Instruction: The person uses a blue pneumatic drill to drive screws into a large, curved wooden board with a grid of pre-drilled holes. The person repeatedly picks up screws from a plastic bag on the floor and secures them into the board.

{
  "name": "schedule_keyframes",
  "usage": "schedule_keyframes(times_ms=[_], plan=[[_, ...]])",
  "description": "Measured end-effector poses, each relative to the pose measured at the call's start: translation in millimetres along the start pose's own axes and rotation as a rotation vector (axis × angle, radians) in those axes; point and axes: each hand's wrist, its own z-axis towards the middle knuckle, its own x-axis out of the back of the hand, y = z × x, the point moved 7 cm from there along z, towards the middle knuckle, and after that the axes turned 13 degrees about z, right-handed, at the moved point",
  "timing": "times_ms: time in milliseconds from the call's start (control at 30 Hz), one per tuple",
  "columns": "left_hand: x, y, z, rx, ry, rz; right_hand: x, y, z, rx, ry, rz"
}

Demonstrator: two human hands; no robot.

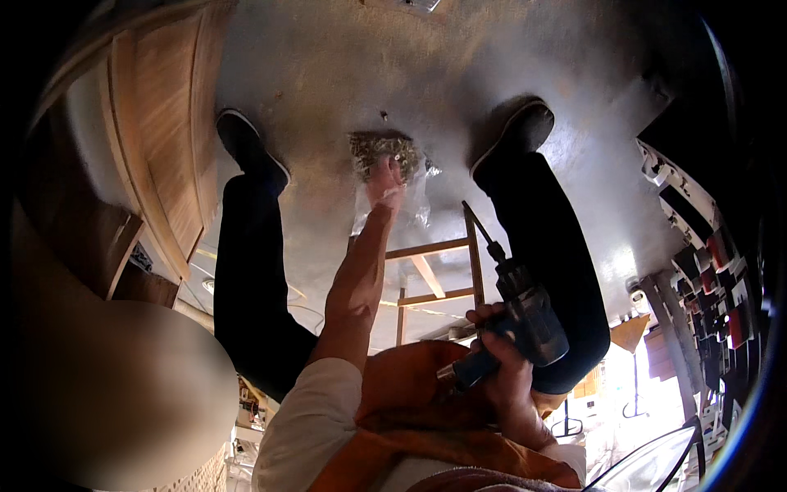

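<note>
My left hand (387,182) reaches down into a clear plastic bag (416,205) on the floor. Small brass-coloured screws (373,149) fill the bag's far end, around my fingers. Those fingers look curled together, and whatever they pinch is too small to make out. In my right hand (510,369) is a blue and black cordless drill (525,316), gripped by its handle. Its long dark bit (478,221) points away from me and slightly left, apart from the bag.
My shoes (529,125) stand either side of the bag. A wooden frame (430,250) is between my legs, beneath the drill. Curved-looking wooden panels (160,107) rise at left; a blurred beige round shape (147,394) fills the lower left. Crowded shelving (709,271) lines the right.
</note>
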Motion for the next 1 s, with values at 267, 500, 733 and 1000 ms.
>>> schedule_keyframes(times_ms=[267, 500, 733, 1000], plan=[[3, -48, -57, -0.028, -0.041, -0.486, 2, 2, -10, 0.027, -0.137, 0.025], [82, -21, -159, -0.011, -0.601, -0.843, 7, 7, -21, 0.028, -0.274, 0.033], [279, 75, -289, -0.589, -0.807, -1.209, 11, 1, -32, 0.115, -0.556, 0.161], [390, 116, -463, -1.322, -0.891, -1.336, 13, 10, -29, 0.254, -0.600, 0.090]])
